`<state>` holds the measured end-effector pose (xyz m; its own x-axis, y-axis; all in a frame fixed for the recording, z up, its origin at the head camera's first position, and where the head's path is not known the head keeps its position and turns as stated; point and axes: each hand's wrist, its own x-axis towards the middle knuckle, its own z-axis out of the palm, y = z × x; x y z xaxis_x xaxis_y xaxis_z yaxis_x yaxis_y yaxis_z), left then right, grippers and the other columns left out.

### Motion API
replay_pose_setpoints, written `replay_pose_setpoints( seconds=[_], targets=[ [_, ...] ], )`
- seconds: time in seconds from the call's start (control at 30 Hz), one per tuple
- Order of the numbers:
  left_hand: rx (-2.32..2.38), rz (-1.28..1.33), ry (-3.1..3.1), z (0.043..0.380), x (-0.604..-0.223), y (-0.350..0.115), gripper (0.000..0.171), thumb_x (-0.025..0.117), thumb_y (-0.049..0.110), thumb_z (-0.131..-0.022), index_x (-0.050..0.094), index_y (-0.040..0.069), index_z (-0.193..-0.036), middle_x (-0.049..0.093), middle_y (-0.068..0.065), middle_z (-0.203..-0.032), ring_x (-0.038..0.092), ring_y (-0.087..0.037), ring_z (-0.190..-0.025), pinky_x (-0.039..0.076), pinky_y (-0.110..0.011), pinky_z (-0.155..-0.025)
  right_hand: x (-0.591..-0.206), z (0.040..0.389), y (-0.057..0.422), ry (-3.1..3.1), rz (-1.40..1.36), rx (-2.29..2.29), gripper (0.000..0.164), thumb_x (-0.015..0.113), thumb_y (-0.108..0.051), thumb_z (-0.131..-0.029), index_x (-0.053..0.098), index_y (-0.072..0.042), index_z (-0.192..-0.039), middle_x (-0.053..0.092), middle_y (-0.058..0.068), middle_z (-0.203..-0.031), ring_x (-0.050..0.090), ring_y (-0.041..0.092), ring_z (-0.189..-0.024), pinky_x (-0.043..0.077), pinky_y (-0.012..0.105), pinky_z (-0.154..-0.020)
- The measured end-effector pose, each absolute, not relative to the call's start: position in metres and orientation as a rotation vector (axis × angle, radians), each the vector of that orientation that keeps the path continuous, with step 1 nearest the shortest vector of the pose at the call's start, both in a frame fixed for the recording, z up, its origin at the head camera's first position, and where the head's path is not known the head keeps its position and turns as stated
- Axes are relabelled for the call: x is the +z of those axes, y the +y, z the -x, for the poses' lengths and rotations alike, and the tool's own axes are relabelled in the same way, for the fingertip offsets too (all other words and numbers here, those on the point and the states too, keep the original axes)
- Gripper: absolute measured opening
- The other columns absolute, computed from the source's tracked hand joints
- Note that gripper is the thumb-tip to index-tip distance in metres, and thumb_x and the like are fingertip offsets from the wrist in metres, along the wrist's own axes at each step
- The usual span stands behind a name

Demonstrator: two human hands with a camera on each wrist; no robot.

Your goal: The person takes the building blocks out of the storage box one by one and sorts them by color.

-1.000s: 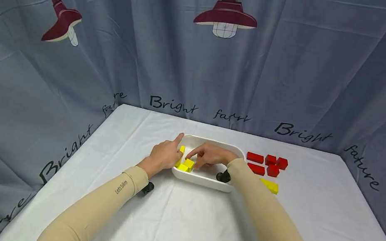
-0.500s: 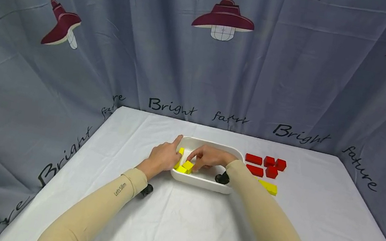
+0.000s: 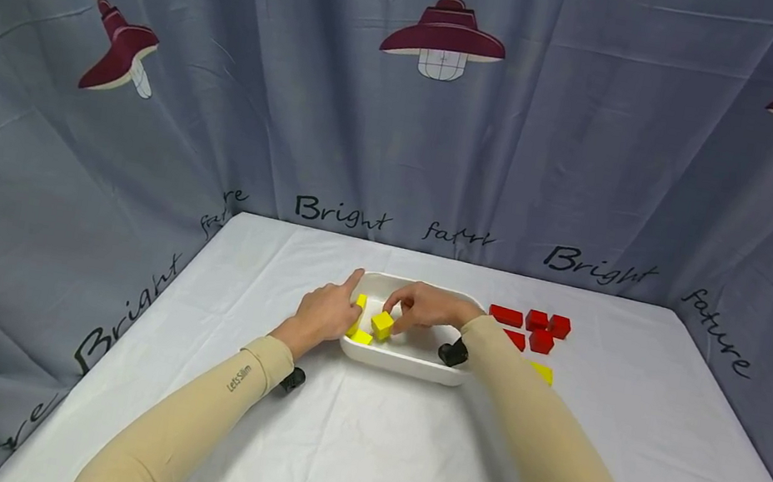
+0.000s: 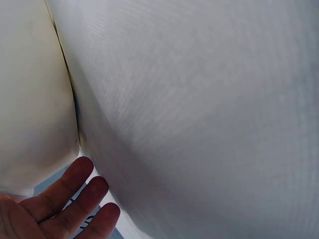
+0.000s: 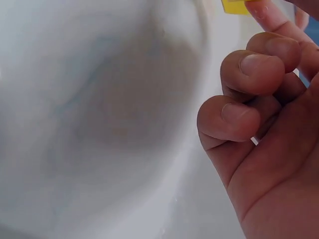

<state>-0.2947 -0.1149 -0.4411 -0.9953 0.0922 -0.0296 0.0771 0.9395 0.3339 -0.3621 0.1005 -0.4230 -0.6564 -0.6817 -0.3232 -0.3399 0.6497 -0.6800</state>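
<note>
A white tray stands on the cloth. My left hand holds its left side, index finger stretched along the rim toward the far corner. In the left wrist view, the other fingers extend low beside the tray wall. Over the tray's left part, my right hand pinches a yellow cube between thumb and index finger. The right wrist view shows its other fingers curled toward the palm, with a yellow corner at the fingertips. Another yellow block and an upright-looking yellow piece lie at the tray's left end.
Several red blocks lie right of the tray. A yellow block there is partly hidden by the right sleeve. Black wrist cameras show at the left wrist and right wrist. A grey curtain hangs behind the table.
My right hand has shifted slightly up and right, and the pinched yellow cube has come away from the neighbouring yellow block. The left hand stays at the tray's left side.
</note>
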Motion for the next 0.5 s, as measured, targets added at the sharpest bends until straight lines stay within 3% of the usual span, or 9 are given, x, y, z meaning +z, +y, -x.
replay_pose_setpoints(
  seconds=[0.5],
  targets=[
    [0.543,-0.118,3.032,0.296,-0.441,-0.116,0.071,0.048,0.030,-0.097,0.020,0.024,-0.162,0.070,-0.010,-0.096,0.060,-0.024,-0.078,0.051,-0.043,-0.072,-0.401,0.358,0.136,2.384,0.775,-0.829,0.032,0.084,-0.027,-0.080,0.070,-0.020,-0.108,0.050,0.001,-0.070,0.045,0.017,-0.067,0.034,0.030,-0.065]
  ],
)
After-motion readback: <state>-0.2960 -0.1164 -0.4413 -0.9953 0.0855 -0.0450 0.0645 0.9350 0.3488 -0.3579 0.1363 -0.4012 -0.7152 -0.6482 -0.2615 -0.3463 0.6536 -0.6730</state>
